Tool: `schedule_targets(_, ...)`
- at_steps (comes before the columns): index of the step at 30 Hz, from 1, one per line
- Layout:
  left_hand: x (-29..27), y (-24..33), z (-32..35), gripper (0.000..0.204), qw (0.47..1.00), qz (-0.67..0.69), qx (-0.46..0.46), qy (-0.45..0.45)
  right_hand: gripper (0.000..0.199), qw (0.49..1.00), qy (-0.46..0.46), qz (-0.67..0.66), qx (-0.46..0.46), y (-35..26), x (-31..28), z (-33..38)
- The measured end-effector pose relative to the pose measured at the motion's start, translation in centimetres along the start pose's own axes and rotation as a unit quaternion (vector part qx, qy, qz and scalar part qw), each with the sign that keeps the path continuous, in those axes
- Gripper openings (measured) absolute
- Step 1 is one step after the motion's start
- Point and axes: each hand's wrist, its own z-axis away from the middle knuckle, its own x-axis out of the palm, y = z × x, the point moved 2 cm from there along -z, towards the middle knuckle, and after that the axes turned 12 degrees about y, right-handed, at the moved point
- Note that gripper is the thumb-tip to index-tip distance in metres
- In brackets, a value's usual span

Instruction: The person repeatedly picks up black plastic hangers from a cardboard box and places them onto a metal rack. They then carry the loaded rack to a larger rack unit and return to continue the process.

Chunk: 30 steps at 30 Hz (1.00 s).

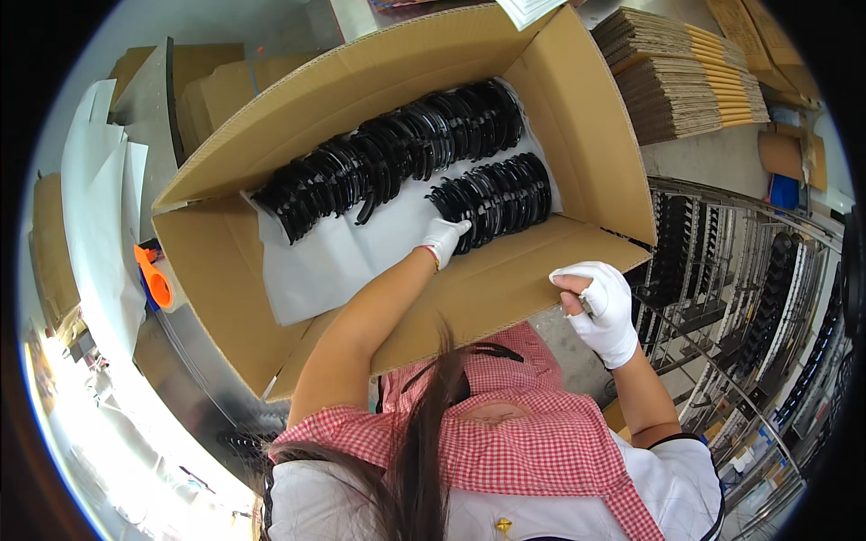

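A large open cardboard box (582, 117) stands in front of me, lined with white sheets (329, 257). Inside, glossy black curved strips are packed on edge in a long back row (397, 149) and a shorter front row (501, 198). My left hand (444, 239), in a white glove, reaches over the near wall and closes on the black curved strip at the left end of the front row; some of its fingers are hidden. Outside the box's near right corner, my right hand (603, 311) is raised in a white fingertip-less glove. Its bare fingers curl loosely apart, with nothing visible between them.
Flattened cardboard stacks (677, 81) lie at the back right. Metal racks (731, 307) hold more black strips on the right. An orange tape dispenser (155, 278) sits left of the box, beside hanging white sheets (95, 207).
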Motion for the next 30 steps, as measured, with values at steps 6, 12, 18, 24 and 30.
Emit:
schedule_targets(6,-1.2,-1.5,-2.2,0.031,0.996,0.056,0.015,-0.061,0.029,0.999,-0.009,0.035,0.000,-0.2,0.7,-0.4)
schedule_targets(12,-0.5,-0.5,-0.5,0.093,0.991,-0.080,0.077,0.079,0.028,0.996,-0.072,0.038,-0.032,-1.2,0.9,-1.2)
schedule_targets(18,-11.0,7.2,9.5,0.069,0.982,-0.178,0.051,-0.038,0.028,0.984,-0.097,-0.010,-0.147,-5.4,2.6,-3.9)
schedule_targets(24,-31.2,6.5,29.2,0.043,0.867,-0.055,0.436,0.237,0.025,0.937,-0.159,-0.197,-0.240,-16.0,8.6,-4.5)
schedule_targets(30,-40.6,-13.7,41.5,0.025,0.733,0.067,0.324,0.594,0.023,0.817,-0.325,-0.316,-0.357,-29.8,18.1,0.8)
